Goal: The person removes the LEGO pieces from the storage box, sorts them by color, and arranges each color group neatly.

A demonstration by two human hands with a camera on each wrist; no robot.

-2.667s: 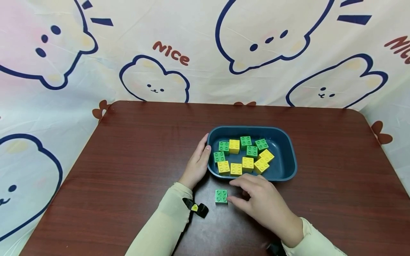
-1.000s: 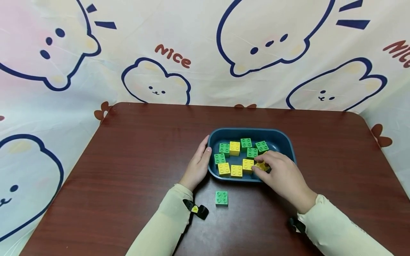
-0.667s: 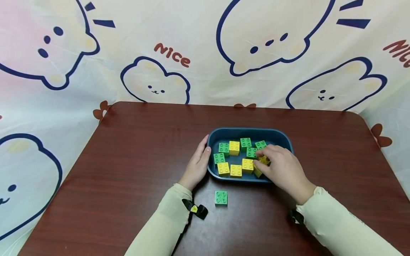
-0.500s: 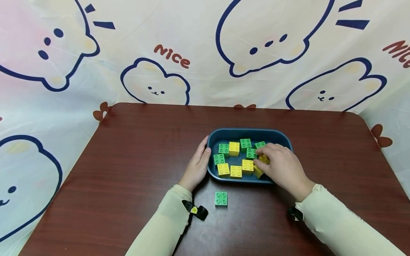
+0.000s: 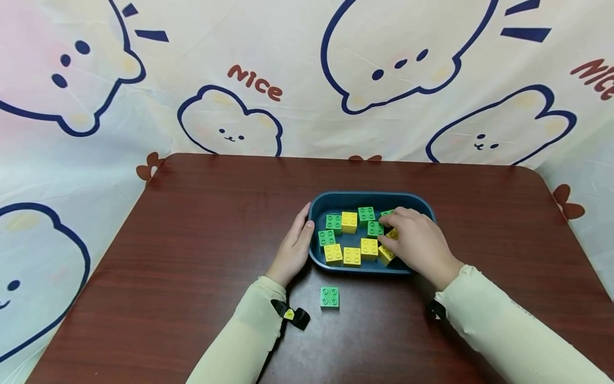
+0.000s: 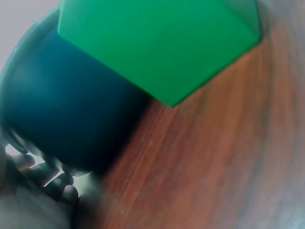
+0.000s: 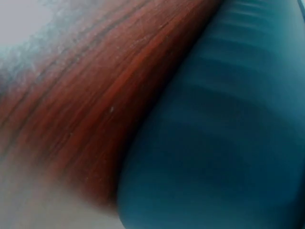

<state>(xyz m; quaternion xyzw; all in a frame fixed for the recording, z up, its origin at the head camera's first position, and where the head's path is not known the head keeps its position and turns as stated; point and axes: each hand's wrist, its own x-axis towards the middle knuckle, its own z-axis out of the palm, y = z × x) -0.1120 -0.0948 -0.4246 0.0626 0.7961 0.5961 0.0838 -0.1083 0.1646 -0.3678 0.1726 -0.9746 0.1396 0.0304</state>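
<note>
A blue tray (image 5: 336, 197) on the table holds several green and yellow toy bricks. My left hand (image 5: 292, 248) rests along its left end, thumb at the rim and fingers against the outer wall. My right hand (image 5: 422, 242) is over the tray's right part, thumb and index fingertips apart at the right side of a green brick (image 5: 375, 229). Beneath this hand, a yellow brick (image 5: 392, 233) and another yellow brick (image 5: 386, 256) show partly; a green brick behind it is mostly hidden. A single green brick (image 5: 329, 298) lies on the table in front of the tray.
The brown wooden table (image 5: 216, 213) has a printed cloth (image 5: 307, 53) hanging behind and beside it. A black strap camera (image 5: 292, 314) is on the left wrist. The left wrist view shows a green brick (image 6: 162, 43) close up beside the tray.
My right hand has moved from near the lone green brick into the tray's right part, then crept slightly back and left. My left hand stays at the tray's end, and the visible bricks keep their places.
</note>
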